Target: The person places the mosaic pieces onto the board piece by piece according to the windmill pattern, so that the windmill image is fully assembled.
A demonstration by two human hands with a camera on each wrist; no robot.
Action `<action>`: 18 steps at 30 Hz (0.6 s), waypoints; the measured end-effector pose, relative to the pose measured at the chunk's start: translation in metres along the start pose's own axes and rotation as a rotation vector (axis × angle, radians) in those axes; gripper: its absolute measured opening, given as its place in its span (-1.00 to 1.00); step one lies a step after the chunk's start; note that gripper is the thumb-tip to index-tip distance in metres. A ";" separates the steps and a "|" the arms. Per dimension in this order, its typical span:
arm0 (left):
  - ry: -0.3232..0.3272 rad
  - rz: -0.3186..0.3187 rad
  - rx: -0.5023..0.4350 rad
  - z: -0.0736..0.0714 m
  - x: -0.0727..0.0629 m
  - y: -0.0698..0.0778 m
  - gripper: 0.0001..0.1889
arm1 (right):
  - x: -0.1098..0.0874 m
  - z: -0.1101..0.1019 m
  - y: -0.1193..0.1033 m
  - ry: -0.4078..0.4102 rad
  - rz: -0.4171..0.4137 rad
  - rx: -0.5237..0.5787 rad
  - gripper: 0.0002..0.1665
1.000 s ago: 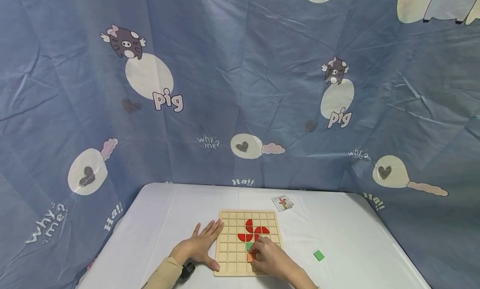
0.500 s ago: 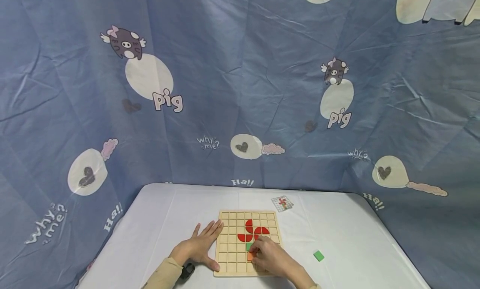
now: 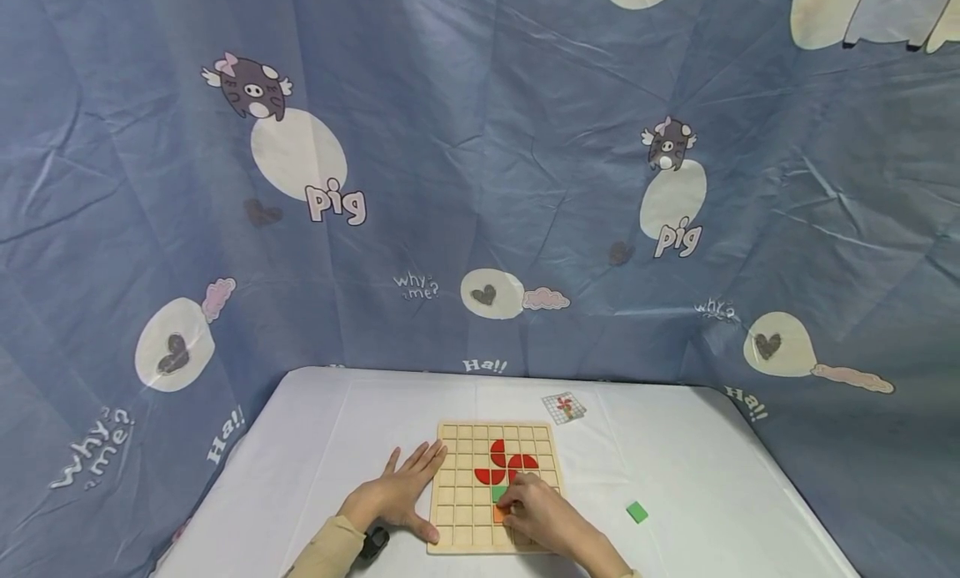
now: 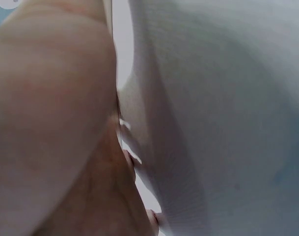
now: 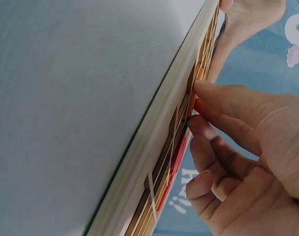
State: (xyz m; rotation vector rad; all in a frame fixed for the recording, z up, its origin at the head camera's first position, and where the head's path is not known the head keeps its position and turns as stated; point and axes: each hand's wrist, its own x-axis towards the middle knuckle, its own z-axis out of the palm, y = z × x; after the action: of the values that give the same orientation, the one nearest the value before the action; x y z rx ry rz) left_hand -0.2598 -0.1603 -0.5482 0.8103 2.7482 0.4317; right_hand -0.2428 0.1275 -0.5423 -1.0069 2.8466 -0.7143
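A wooden grid board (image 3: 465, 444) lies on the white table, with several red quarter-round pieces (image 3: 491, 476) set in a pinwheel on it. Below them a green square tile (image 3: 499, 495) sits in a cell, and an orange square tile (image 3: 498, 515) is just under that. My right hand (image 3: 546, 511) pinches the orange tile between thumb and curled forefinger, low over its cell; the right wrist view shows these fingertips (image 5: 202, 88) at the board's surface. With fingers spread, my left hand (image 3: 401, 490) rests along the board's left edge, thumb near the lower corner.
To the right of the board lies a loose green tile (image 3: 637, 511). Pattern cards (image 3: 564, 407) showing a red pinwheel flower lie beyond the board's far right corner. A blue printed curtain (image 3: 450, 186) hangs behind the table and along its sides.
Hardly anything differs. The right fingers stay at the orange tile, which shifts very slightly at its cell; the left hand keeps still on the board's edge.
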 end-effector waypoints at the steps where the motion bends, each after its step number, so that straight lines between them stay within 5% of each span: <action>1: 0.000 -0.001 0.003 0.000 0.000 0.000 0.40 | 0.000 0.000 0.000 0.004 0.000 -0.006 -0.85; 18: -0.007 -0.015 -0.026 0.000 0.002 -0.002 0.43 | -0.004 0.000 0.000 -0.003 0.059 -0.006 -0.81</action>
State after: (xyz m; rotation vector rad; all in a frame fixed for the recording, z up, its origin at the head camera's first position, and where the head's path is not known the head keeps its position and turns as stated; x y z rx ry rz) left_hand -0.2620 -0.1608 -0.5494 0.7828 2.7352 0.4594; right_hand -0.2393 0.1301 -0.5429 -0.9203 2.8639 -0.6987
